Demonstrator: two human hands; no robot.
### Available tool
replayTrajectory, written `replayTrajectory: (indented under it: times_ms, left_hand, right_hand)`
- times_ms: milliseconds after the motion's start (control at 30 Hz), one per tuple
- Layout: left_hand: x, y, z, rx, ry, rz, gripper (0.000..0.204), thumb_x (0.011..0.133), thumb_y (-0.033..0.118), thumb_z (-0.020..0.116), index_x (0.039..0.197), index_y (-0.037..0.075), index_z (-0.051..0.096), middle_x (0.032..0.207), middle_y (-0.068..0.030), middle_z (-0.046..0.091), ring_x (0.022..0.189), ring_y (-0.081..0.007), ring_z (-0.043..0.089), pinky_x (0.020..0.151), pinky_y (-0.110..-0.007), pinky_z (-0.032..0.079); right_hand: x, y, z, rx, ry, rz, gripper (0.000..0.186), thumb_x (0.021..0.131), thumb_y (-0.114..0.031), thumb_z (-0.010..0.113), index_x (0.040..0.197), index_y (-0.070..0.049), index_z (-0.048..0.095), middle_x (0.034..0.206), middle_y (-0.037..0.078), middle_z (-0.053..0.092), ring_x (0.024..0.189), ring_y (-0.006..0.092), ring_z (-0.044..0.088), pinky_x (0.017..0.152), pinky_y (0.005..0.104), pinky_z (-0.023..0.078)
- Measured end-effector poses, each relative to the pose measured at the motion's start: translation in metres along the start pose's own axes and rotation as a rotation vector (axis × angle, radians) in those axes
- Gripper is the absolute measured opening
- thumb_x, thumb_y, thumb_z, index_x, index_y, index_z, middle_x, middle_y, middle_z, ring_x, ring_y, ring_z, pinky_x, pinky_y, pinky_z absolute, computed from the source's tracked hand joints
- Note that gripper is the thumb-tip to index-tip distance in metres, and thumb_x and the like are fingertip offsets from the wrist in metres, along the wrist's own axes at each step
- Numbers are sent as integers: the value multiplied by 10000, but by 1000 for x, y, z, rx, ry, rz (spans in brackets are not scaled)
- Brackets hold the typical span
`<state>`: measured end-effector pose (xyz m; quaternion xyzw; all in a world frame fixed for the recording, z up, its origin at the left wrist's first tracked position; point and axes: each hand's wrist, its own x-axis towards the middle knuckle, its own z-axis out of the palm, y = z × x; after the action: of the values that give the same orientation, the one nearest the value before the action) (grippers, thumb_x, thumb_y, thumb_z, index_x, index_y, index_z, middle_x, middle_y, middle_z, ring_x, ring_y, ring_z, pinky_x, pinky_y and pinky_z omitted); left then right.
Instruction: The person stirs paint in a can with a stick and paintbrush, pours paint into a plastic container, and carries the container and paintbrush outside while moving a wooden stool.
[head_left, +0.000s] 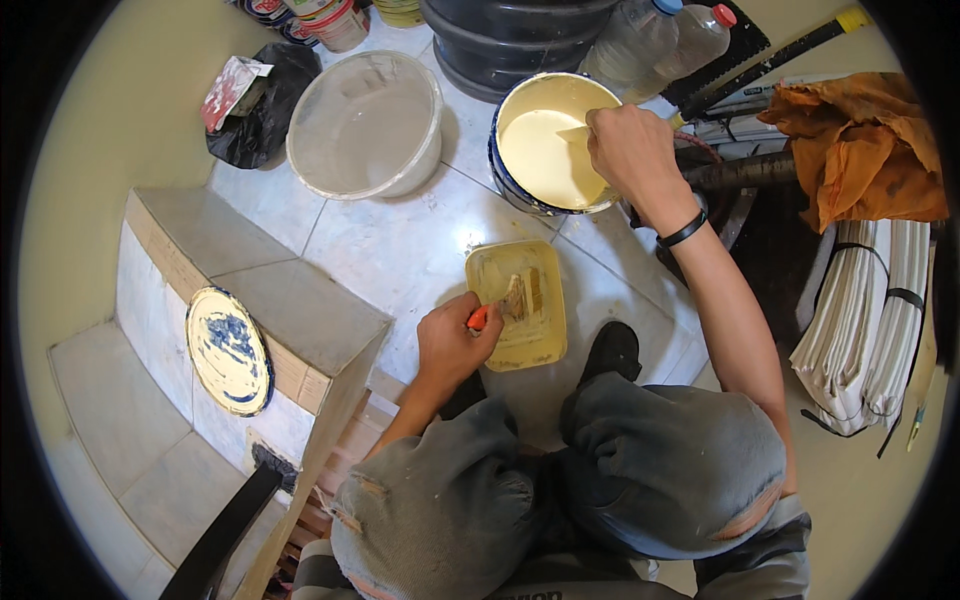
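My left hand [458, 342] is closed on an orange-handled paintbrush [478, 318], its bristles down in a yellow plastic tub [545, 340] with paint smears, on the tiled floor between my feet. My right hand [635, 150] is closed at the rim of a dark-sided bucket [508, 185] of cream paint, gripping a flat pale stirrer [572, 138] that dips into the paint; its held end is hidden by my fingers.
A cloudy basin [365, 120], black bag [265, 115], dark jug [480, 40] and plastic bottles [630, 40] stand behind. At left, a paint lid [225, 350] leans on a tiled step [260, 310]. At right lie an orange cloth [850, 140] and bundled white sheets [850, 330].
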<state>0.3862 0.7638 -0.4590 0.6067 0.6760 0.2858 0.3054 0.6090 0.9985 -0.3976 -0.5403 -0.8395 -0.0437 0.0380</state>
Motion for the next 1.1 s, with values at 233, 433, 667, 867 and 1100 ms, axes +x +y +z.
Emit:
replayTrajectory:
  times_ms: [233, 433, 667, 867, 1100]
  left_hand:
    - [15, 27, 19, 145, -23, 55, 374, 912, 287, 744, 680, 61, 557, 617, -146, 598, 536, -345, 607, 504, -424, 456]
    - [9, 18, 34, 367, -99, 127, 302, 924, 265, 719, 710, 103, 581, 625, -93, 636, 488, -320, 620, 464, -416, 488]
    - [18, 22, 55, 454, -207, 229, 240, 914, 254, 700, 750, 91, 632, 636, -113, 668, 501, -308, 643, 484, -423, 502]
    - [36, 27, -1, 366, -200, 288, 199, 891, 217, 715, 749, 112, 623, 654, -78, 675, 500, -273, 640, 500, -425, 493]
    - [2, 5, 17, 508, -221, 602, 190, 864, 232, 731, 779, 121, 603, 631, -39, 596, 546, -239, 636, 527, -367, 481]
  right_hand:
    - [-1, 2, 10, 29, 29, -4, 121, 797, -105, 660, 753, -31, 744, 750, 219, 713, 738, 381, 737, 651, 470, 581]
    - [5, 5, 10, 49, 55, 5, 121, 783, -91, 650, 740, -26, 743, 739, 227, 705, 733, 389, 734, 640, 472, 578]
    - [4, 4, 11, 40, 35, 3, 121, 779, -95, 651, 744, -31, 747, 749, 225, 712, 746, 394, 735, 639, 479, 576]
    - [3, 4, 15, 13, 27, 19, 134, 800, -101, 643, 764, -37, 755, 774, 219, 726, 761, 383, 743, 658, 471, 587]
    - [5, 4, 8, 68, 16, 19, 141, 799, -98, 645, 781, -22, 762, 787, 236, 727, 774, 395, 744, 675, 488, 594]
